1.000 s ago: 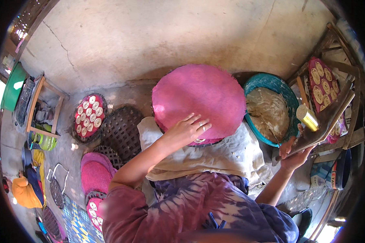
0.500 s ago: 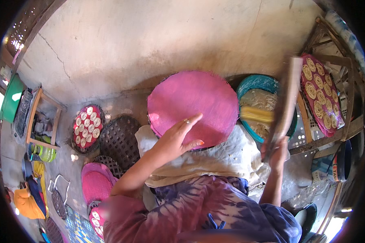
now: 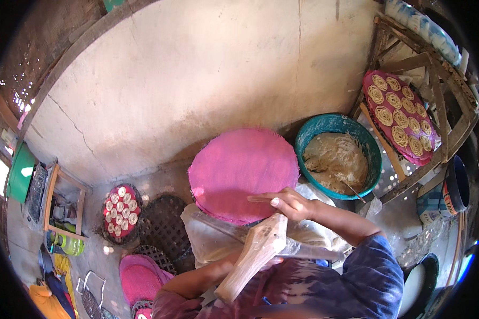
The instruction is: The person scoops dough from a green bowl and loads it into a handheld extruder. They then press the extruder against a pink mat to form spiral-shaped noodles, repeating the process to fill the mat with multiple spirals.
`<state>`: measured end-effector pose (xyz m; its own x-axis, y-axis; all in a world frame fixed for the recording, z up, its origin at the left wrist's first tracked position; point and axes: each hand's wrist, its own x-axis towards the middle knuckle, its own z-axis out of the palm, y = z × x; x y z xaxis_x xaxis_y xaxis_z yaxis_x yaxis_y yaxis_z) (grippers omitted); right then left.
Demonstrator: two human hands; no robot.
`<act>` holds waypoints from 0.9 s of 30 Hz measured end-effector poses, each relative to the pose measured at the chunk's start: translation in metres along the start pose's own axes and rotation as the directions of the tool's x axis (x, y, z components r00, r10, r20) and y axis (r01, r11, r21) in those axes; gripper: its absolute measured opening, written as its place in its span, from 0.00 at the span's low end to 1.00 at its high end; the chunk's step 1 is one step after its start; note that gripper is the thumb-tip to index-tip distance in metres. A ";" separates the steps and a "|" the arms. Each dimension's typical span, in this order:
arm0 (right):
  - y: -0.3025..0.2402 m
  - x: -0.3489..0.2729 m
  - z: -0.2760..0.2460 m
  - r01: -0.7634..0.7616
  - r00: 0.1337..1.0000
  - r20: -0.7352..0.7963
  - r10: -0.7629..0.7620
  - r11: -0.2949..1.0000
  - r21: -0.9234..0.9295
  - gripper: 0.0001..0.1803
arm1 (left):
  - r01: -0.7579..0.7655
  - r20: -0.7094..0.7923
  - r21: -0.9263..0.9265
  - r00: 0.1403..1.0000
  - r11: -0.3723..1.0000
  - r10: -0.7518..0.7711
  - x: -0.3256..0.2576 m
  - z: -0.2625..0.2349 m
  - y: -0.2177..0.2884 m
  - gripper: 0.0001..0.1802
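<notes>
The wooden press [image 3: 253, 255], stiff and heavy-looking beside the pink mat [image 3: 243, 173], sits in your left hand's [image 3: 266, 261] closed grip, your right hand [image 3: 288, 204] lying open.

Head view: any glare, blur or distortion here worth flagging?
Head view: strong fisheye bending with black corners; a blown-out bright patch at the left rim; the wooden tool near the lens looks soft; the pink mat and teal basin are sharp and evenly lit.
</notes>
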<state>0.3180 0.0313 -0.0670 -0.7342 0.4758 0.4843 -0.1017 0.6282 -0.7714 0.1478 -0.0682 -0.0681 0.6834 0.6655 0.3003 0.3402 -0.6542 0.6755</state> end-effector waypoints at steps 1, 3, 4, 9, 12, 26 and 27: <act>-0.008 0.012 -0.001 0.097 0.995 0.010 -0.096 0.992 -0.083 0.36 | 0.010 0.016 -0.005 1.000 1.000 -0.010 0.003 -0.001 -0.001 0.15; -0.036 0.035 -0.001 0.402 0.916 0.051 -0.399 0.907 -0.123 0.34 | 0.036 0.054 -0.008 0.998 0.999 -0.036 0.010 -0.011 -0.003 0.15; -0.054 0.045 0.003 0.507 0.858 0.148 -0.491 0.856 -0.098 0.34 | 0.052 0.065 -0.016 0.997 0.998 -0.051 0.014 -0.018 -0.002 0.14; -0.120 0.070 -0.003 0.477 0.857 0.295 -0.422 0.867 -0.146 0.23 | 0.121 0.092 0.023 0.988 0.992 -0.122 0.040 -0.055 0.011 0.13; -0.118 0.075 -0.020 0.275 0.961 -0.005 -0.278 0.954 -0.123 0.20 | 0.144 0.094 0.078 0.984 0.987 -0.151 0.044 -0.072 0.016 0.12; -0.036 -0.005 -0.099 0.624 -0.103 -0.951 0.291 0.763 0.166 0.09 | -0.385 -0.700 -0.641 0.647 0.664 -0.301 0.044 -0.037 -0.019 0.31; -0.025 0.003 -0.079 0.586 -0.133 -0.915 0.380 0.775 0.237 0.14 | -0.416 -0.737 -0.591 0.627 0.691 -0.253 0.050 -0.034 -0.015 0.31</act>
<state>0.3718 0.0659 -0.0135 0.6735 0.7389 0.0204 -0.6677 0.6201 -0.4119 0.1555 -0.0132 -0.0403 -0.1338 0.8475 0.5136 -0.4308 -0.5165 0.7400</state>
